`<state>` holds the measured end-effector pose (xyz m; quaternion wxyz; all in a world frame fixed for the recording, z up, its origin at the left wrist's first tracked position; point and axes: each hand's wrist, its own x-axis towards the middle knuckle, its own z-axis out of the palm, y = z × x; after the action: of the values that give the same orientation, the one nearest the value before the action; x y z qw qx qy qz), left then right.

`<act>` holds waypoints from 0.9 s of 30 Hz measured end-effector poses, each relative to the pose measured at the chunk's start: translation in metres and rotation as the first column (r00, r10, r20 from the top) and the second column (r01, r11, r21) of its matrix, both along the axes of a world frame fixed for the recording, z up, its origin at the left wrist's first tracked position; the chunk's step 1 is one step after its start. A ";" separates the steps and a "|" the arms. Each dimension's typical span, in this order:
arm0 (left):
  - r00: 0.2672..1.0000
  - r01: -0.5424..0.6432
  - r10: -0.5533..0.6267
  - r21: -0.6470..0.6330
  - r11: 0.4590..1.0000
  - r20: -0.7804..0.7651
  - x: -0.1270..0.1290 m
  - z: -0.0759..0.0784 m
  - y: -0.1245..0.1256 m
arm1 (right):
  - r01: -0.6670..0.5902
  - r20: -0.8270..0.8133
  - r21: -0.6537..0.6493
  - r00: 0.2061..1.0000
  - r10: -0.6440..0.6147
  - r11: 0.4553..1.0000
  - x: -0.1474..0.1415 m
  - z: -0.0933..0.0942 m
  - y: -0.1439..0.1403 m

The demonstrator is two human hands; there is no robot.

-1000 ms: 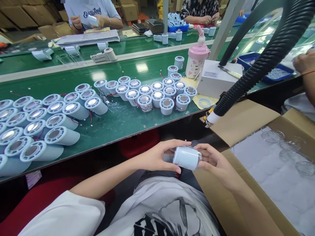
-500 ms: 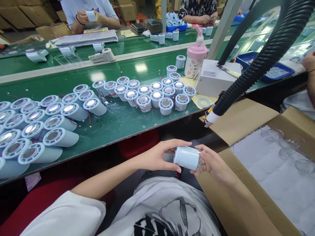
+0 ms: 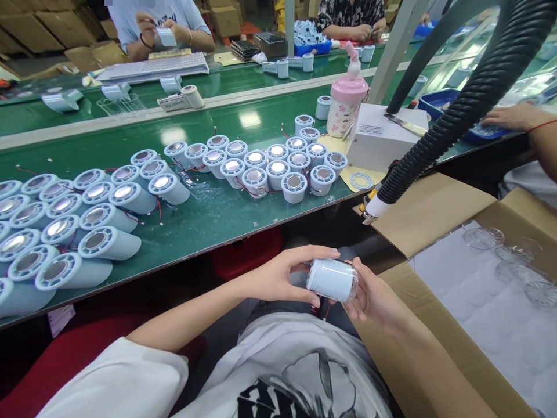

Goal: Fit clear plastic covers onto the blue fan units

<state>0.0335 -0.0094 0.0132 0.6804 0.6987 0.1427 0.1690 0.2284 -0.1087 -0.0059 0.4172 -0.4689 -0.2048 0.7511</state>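
Above my lap I hold a light blue cylinder [image 3: 332,280] lying on its side, its right end inside a clear plastic cover. My left hand [image 3: 290,275] grips its left end, with thumb below and fingers above. My right hand [image 3: 369,293] is at the covered right end, its fingers curled behind and under it, partly hidden. Many similar light blue cylinders [image 3: 108,242] with round metallic discs in their ends and red and black wires crowd the green bench [image 3: 204,223] ahead.
An open cardboard box [image 3: 418,296] with clear round plastic parts stands at my right. A black ribbed hose [image 3: 448,122] hangs above it. On the bench are a white box [image 3: 383,139] and a pink-lidded cup [image 3: 346,104]. Co-workers sit across the bench and at far right.
My right hand's fingers have shifted lower around the covered end, showing more of the clear rim. The cylinder and my left hand stay nearly still. A co-worker's hand at right reaches over a blue tray.
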 end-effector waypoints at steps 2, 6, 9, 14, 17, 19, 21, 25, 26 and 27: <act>1.000 -0.002 0.002 -0.054 0.999 -0.009 0.001 -0.002 0.001 | -0.007 -0.046 -0.016 0.999 0.006 1.000 0.001 -0.003 0.000; 1.000 0.013 -0.016 -0.210 0.978 -0.012 0.012 -0.012 0.013 | 0.065 -0.106 -0.029 0.992 -0.067 0.997 0.006 -0.015 0.004; 1.000 0.020 -0.024 -0.285 0.958 -0.010 0.031 -0.025 0.030 | 0.152 -0.124 -0.005 0.981 -0.151 0.988 0.012 -0.029 0.015; 0.998 0.058 -0.066 -0.277 0.959 -0.021 0.073 -0.040 0.063 | 0.297 -0.127 0.045 0.949 -0.289 0.954 0.029 -0.046 0.042; 0.994 0.105 -0.109 -0.234 0.967 -0.008 0.092 -0.038 0.075 | 0.326 -0.121 0.060 0.941 -0.317 0.943 0.039 -0.047 0.055; 0.992 0.125 -0.129 -0.214 0.969 -0.001 0.097 -0.035 0.079 | 0.315 -0.116 0.064 0.945 -0.307 0.947 0.044 -0.046 0.059; 0.991 0.126 -0.130 -0.203 0.971 -0.006 0.095 -0.032 0.079 | 0.289 -0.110 0.064 0.953 -0.282 0.955 0.047 -0.044 0.058; 0.991 0.113 -0.126 -0.206 0.972 -0.054 0.075 -0.026 0.067 | 0.200 -0.107 0.035 0.975 -0.196 0.979 0.044 -0.036 0.043; 0.990 0.109 -0.124 -0.199 0.974 -0.069 0.069 -0.023 0.061 | 0.174 -0.110 0.020 0.979 -0.171 0.985 0.042 -0.033 0.037; 0.989 0.103 -0.119 -0.184 0.978 -0.082 0.063 -0.020 0.055 | 0.147 -0.114 0.003 0.983 -0.146 0.989 0.039 -0.029 0.031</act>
<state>0.0962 0.0451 -0.0066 0.7415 0.6486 0.1494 0.0847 0.2676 -0.0774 -0.0349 0.4851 -0.4367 -0.1500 0.7426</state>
